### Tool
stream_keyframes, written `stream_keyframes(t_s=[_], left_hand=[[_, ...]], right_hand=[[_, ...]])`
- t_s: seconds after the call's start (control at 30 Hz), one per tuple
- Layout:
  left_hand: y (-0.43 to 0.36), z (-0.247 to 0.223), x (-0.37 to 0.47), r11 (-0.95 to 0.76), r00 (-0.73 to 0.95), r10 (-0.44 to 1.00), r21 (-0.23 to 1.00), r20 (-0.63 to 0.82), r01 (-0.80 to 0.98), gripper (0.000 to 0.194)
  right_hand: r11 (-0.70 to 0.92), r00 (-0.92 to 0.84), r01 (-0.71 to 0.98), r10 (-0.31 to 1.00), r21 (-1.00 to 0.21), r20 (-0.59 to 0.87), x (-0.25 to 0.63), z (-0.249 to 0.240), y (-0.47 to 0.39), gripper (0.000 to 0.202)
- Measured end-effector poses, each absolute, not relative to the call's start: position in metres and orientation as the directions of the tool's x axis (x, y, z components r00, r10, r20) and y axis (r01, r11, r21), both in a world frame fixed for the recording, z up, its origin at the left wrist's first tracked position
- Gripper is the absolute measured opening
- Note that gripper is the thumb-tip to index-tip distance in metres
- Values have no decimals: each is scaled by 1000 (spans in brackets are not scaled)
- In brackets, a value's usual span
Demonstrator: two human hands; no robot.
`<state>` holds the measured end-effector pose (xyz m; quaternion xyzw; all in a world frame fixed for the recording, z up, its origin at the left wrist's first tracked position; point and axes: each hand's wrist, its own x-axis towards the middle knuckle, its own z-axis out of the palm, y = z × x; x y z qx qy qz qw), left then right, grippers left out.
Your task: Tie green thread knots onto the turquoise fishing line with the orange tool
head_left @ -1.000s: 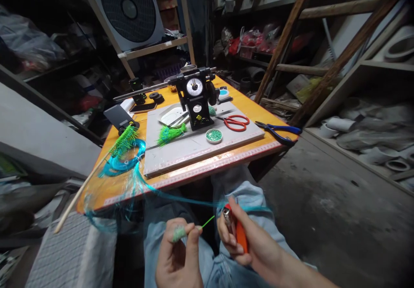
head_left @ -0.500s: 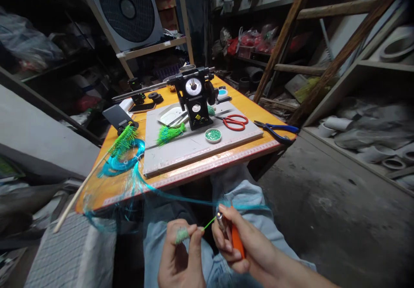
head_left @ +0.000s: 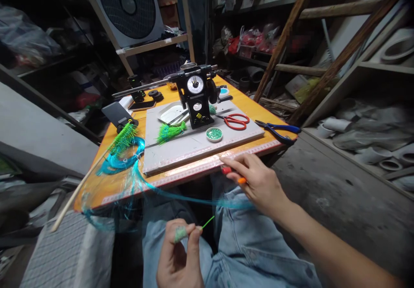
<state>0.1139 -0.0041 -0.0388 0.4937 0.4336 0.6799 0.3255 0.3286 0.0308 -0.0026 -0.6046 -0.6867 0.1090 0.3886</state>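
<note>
My left hand [head_left: 181,253] is closed above my lap, thumb and forefinger pinching a thin bright green strand [head_left: 208,222] that sticks out to the upper right. A pale green wrap [head_left: 180,234] covers part of its forefinger. At the table's front edge, my right hand [head_left: 258,182] is closed round an orange lighter [head_left: 242,180] with a red part [head_left: 226,170] showing; most of it is hidden by the fingers. Blue-green fibres [head_left: 174,196] stretch from a coil [head_left: 121,161] on the table across my knees.
On the orange table [head_left: 258,111] lies a grey board [head_left: 181,154] with a black device [head_left: 198,102], a dish of green beads [head_left: 214,134], red-handled scissors [head_left: 236,121] and green bristles [head_left: 171,132]. Blue-handled pliers [head_left: 281,128] are at right, a stick [head_left: 77,193] at left.
My right hand has moved up and away from the green strand to the table's front edge, taking the orange lighter along. My left hand has barely moved.
</note>
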Motion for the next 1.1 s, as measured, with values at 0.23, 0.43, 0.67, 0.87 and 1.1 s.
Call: stream_keyframes(t_s=[0.23,0.43,0.67,0.87,1.1], left_hand=[[-5,-31,118,-385,-333,875,922,350,-44,13],[-2,-29,117,-407,-229,877,906,423,114,21],[-4,-25,121,-437,-131,879,885,458,158,20],[-7,-18,116,-396,-223,878,905,423,157,11],[-15,-2,139,126,-180,965,938,-192,-321,21]], right_hand=[[316,-108,896,837,-313,537,339,7,59,42],[622,-420,757,700,-203,577,305,21,13,29],[660,-496,691,730,-295,470,285,16,-5,29],[228,55,259,967,-939,250,288,7,-1,9],[-301,6,-601,925,-741,-380,272,0,-10,25]])
